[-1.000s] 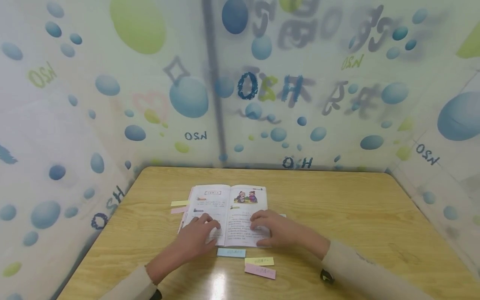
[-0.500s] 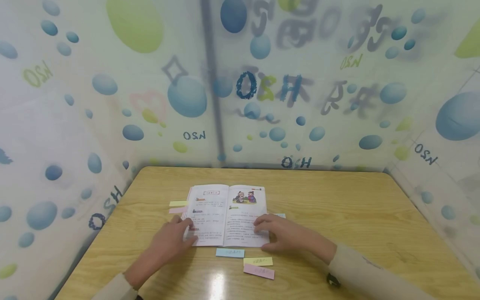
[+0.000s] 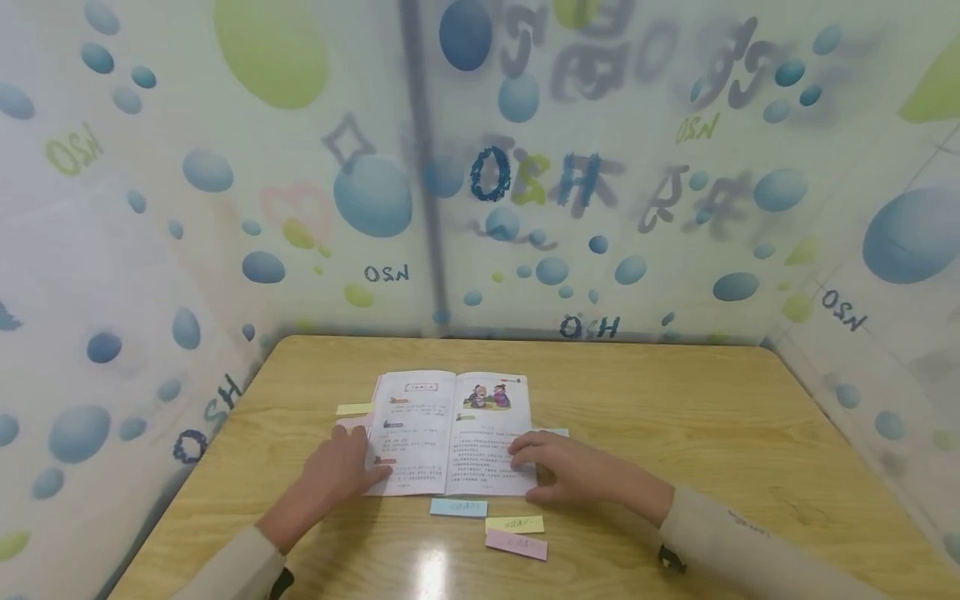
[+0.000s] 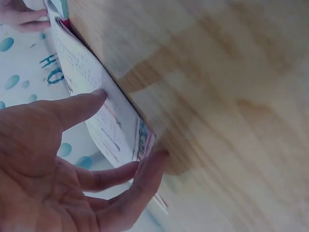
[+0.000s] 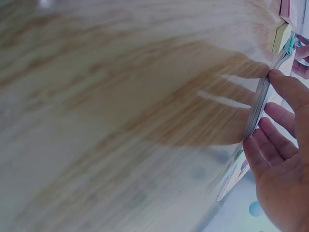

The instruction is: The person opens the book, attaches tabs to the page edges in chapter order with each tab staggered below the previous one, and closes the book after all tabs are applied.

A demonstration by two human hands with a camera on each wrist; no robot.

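An open book with printed text and a cartoon of two figures lies on the table. My left hand is at its left edge; in the left wrist view the thumb is over the page and the other fingers bend loosely by the book's edge. At the lower right corner, my right hand touches the book with relaxed fingers; its thumb meets the near edge in the right wrist view. A yellow tab and a partly covered pink tab stick out leftward; a blue tab shows rightward.
In front of the book lie a blue sticky-note pad, a yellow one and a pink one, with handwriting on them. The wooden table meets a patterned wall at its back.
My left hand has slid left off the page's middle to the book's left edge, uncovering the text. My right hand has shifted slightly right, to the lower right corner.
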